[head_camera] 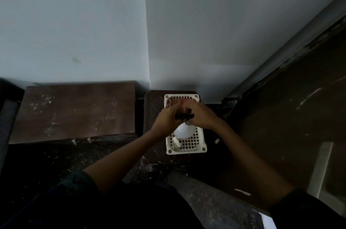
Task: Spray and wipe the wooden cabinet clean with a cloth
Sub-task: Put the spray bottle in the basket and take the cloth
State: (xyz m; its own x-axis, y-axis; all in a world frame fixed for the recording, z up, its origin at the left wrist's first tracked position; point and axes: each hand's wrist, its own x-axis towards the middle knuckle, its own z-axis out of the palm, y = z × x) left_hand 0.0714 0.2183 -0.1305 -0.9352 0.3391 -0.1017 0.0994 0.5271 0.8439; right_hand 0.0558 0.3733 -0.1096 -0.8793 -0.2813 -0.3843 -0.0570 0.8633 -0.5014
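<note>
1. Far left: cabinet [73,112], low, dark brown wood, flat rectangular top, dusty w/ pale specks and smears. Sits vs. the pale wall; long axis runs left-right. Not yet sprayed or wiped, by the look of it.
2. Centre: small dark stand [152,116] just beside cabinet, carrying a white plastic basket [187,146] w/ grid-mesh walls, rectangular, rounded corners.
3. Inside basket: cloth [184,102], reddish check weave, bunched at far end; bottle [182,131], white rounded body, black spray head on top, upright-ish.
4. Left hand [166,119] is curled round the black spray head/neck, fingers closed on it.
5. Right hand [201,115] is over the same spot, fingers bent down toward cloth and trigger; can't tell if it grips cloth or bottle.
6. Key relation: cabinet lies to the left of both hands, well apart from basket; left arm nearer it. My read: lift bottle + cloth out, swing left, spray top along its long axis.
7. Right: big dark brown panel [292,116], scuffed, pale streaks.
</note>
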